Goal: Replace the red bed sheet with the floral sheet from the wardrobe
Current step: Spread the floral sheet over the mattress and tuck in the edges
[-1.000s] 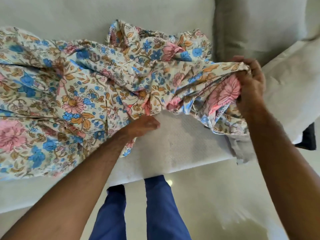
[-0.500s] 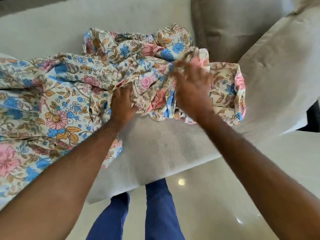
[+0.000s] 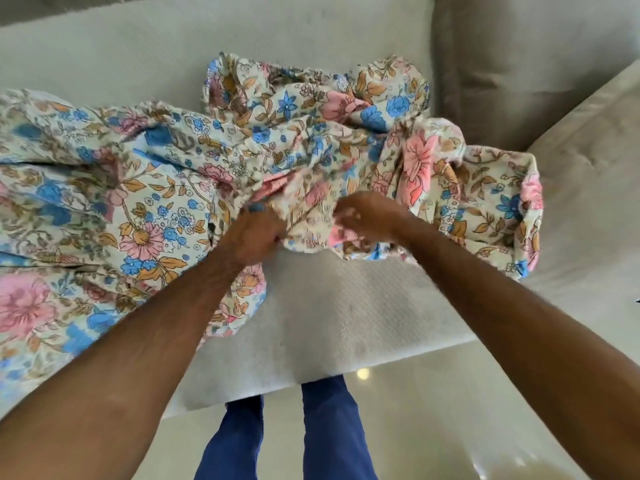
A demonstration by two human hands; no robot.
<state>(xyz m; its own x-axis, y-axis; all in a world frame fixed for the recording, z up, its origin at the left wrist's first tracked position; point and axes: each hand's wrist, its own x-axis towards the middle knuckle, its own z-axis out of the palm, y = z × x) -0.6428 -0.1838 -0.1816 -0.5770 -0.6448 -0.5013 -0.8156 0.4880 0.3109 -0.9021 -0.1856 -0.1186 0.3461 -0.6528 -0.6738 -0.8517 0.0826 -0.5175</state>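
Observation:
The floral sheet [image 3: 145, 188], cream with pink and blue flowers, lies bunched across the bare white mattress [image 3: 325, 327]. My left hand [image 3: 252, 233] grips a gathered fold of the sheet near the mattress's front edge. Just to its right, my right hand [image 3: 363, 216] pinches the sheet's edge, its fingers curled into the cloth. The two hands sit close together. No red sheet is in view.
A beige padded headboard [image 3: 519, 57] rises at the back right, with a pale cushion or pillow [image 3: 588, 188] leaning beside it. Glossy tiled floor [image 3: 433, 410] lies below the mattress edge, where my blue trouser legs [image 3: 332, 431] stand.
My right hand let go of the far right bundle and came back left and nearer, beside my left hand, taking a new hold. The bundle dropped onto the mattress's right side.

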